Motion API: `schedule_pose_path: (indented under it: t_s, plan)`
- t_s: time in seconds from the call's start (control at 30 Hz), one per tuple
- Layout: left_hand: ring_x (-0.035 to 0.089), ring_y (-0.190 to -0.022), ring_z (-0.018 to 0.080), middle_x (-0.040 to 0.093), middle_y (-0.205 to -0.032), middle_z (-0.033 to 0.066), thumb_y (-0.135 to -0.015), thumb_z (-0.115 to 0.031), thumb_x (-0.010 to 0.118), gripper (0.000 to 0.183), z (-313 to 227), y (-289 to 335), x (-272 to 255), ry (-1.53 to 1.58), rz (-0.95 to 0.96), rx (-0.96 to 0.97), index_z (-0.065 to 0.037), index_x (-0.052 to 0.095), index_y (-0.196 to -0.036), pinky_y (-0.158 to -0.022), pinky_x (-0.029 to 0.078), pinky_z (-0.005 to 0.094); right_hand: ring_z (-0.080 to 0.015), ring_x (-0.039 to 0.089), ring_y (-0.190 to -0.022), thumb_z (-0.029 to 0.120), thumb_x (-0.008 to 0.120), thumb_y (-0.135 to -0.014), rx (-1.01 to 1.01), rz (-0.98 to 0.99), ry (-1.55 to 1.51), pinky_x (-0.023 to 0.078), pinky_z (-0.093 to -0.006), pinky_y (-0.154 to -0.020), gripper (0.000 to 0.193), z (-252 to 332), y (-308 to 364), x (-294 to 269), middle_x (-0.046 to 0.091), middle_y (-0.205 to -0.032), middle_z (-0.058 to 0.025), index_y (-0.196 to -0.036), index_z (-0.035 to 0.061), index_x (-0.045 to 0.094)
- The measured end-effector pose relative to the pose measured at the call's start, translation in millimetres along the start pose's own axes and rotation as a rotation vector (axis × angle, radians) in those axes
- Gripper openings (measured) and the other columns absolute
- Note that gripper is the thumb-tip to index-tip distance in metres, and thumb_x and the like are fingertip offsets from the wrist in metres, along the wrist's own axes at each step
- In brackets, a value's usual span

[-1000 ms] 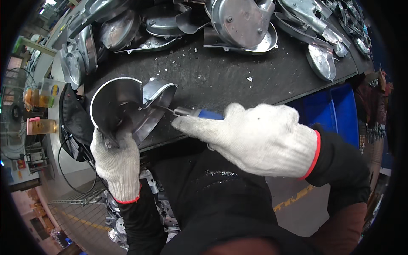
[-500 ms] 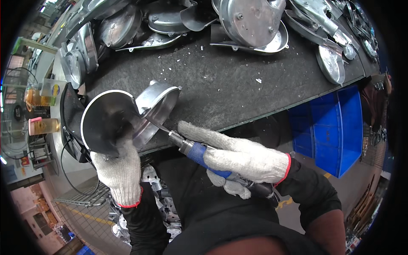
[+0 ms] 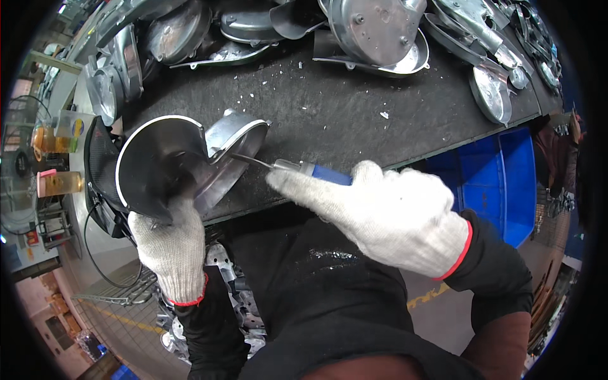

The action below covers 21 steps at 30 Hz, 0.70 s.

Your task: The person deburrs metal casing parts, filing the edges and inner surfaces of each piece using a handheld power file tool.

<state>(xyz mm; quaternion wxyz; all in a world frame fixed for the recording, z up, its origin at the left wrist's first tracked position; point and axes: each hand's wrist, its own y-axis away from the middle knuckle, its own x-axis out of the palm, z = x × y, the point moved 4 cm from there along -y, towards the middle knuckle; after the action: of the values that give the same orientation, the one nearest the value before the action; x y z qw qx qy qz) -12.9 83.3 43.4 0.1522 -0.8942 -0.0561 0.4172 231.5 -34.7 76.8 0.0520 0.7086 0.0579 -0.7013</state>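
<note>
A shiny metal casting (image 3: 235, 135), with a wide dark-lined curved shell and a shallow round cup, is tilted over the near edge of the workbench. My left hand (image 3: 168, 253), in a white knit glove with a red cuff, is closed on the shell's lower rim; some fingers are hidden by the shell. Wrapped round a blue-and-silver filing tool (image 3: 330, 175), my gloved right hand (image 3: 399, 215) stretches its index finger along the tool toward the tip. The thin metal bit (image 3: 252, 160) meets the casting by the notch between shell and cup. The tool's rear end is hidden.
Several similar castings (image 3: 373, 31) are heaped along the bench's far side. Small metal chips dot the dark bench top (image 3: 285, 120). Blue bins (image 3: 516, 183) stand at right. A black mesh item (image 3: 101, 164) and drink containers (image 3: 60, 183) are at left. More metal parts (image 3: 237, 291) lie below.
My right hand has turned and risen, now covering more of the tool from above. The tool has swung flatter, its bit now at the casting's notch. Casting and left hand have shifted slightly left.
</note>
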Motion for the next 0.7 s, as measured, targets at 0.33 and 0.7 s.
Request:
schedule_pose_path:
  t_s: [0.33,0.7]
  plan:
    - [0.071,-0.109,0.0253,0.073,-0.118,0.0126,-0.092,-0.014,0.077,0.044,7,-4,2,0.110,0.065,-0.040,0.000,0.061,-0.131,-0.094,0.056,0.0365,-0.0106,0.057,-0.047,0.043,0.056,-0.107,0.460,0.803,-2.365,0.051,-0.0267,-0.040,0.078,30,10,67,0.059,-0.074,-0.0054,-0.169,0.0316,0.010]
    - [0.074,-0.101,0.0235,0.077,-0.110,0.0117,-0.089,-0.019,0.077,0.037,-12,-15,1,0.072,0.099,-0.134,-0.001,0.070,-0.120,-0.090,0.055,0.0350,-0.0196,0.061,-0.053,0.025,0.076,-0.092,0.374,0.254,-1.641,0.051,-0.0343,-0.047,0.097,25,25,40,0.065,-0.086,-0.0176,-0.168,0.0172,0.018]
